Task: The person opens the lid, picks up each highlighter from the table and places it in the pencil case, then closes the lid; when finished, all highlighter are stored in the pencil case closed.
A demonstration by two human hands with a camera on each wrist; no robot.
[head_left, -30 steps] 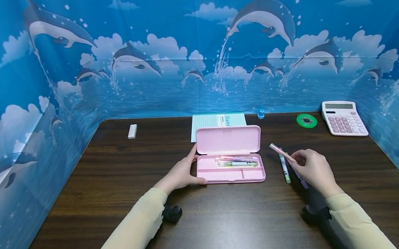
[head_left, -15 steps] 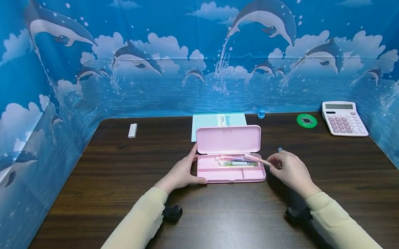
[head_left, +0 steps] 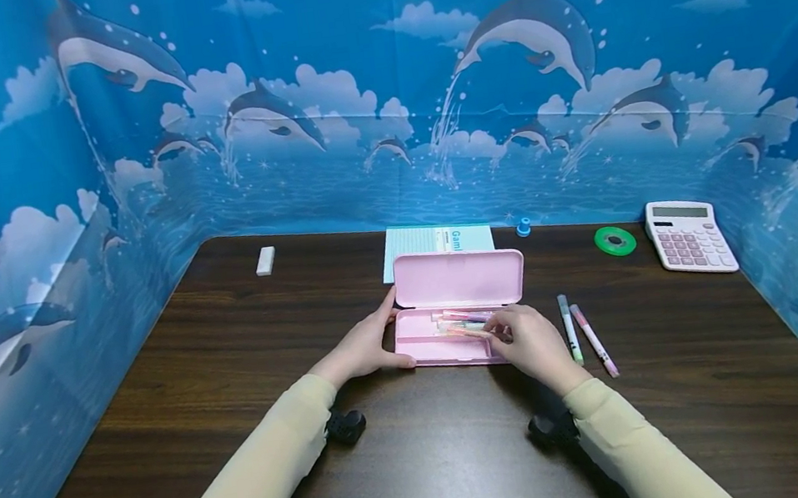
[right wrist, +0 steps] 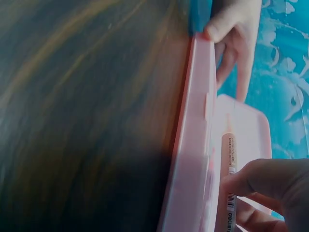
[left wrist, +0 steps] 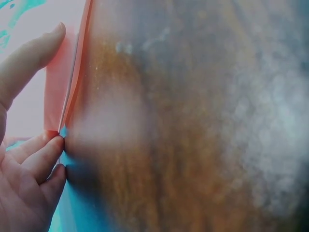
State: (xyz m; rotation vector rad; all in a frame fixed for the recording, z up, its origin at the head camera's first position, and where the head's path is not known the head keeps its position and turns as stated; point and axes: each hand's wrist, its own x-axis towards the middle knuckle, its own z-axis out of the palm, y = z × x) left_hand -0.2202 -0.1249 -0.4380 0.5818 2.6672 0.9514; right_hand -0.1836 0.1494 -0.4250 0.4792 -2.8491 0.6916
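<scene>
An open pink pencil case (head_left: 424, 352) lies on the table, its lid (head_left: 459, 278) tipped back. My left hand (head_left: 362, 348) holds the case's left end, thumb by the front corner and fingers behind, as the left wrist view also shows. Over the case's right part, my right hand (head_left: 533, 346) pinches a slim pen (right wrist: 228, 150) with printed lettering and a barcode, held between thumb and fingers. Several pens (head_left: 463, 316) lie in the rear compartment, partly hidden by this hand. Right of the case are a green-ended pen (head_left: 570, 331) and a pink-and-purple pen (head_left: 594, 341).
Behind the lid lies a light-blue notebook (head_left: 399, 247). A white eraser-like block (head_left: 265, 261) sits at the back left. Toward the back right are a small blue object (head_left: 523, 227), a green disc (head_left: 615, 241) and a calculator (head_left: 690, 237). A dolphin-print curtain (head_left: 330, 182) surrounds the table.
My right hand has carried the pen leftward from beside the two loose pens, across the case's right edge, to above its compartments. My left hand and the case have stayed put.
</scene>
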